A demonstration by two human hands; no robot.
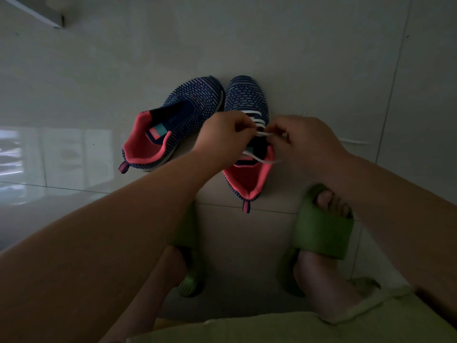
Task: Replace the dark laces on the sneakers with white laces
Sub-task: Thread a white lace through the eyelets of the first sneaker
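Two navy knit sneakers with pink linings stand side by side on the tiled floor. The left sneaker (173,120) has no lace in it. The right sneaker (247,100) carries a white lace (256,120) threaded across several eyelets. My left hand (223,137) and my right hand (309,144) hover over its tongue, each pinching a strand of the white lace between thumb and fingers. A loose loop of lace (259,158) lies across the collar. No dark lace can be seen.
My feet in green slides (324,226) stand just in front of the sneakers. A white string-like piece (356,141) lies on the floor to the right. A pale ledge or furniture edge (37,13) is at the far left top. Light reflects off the tiles on the left.
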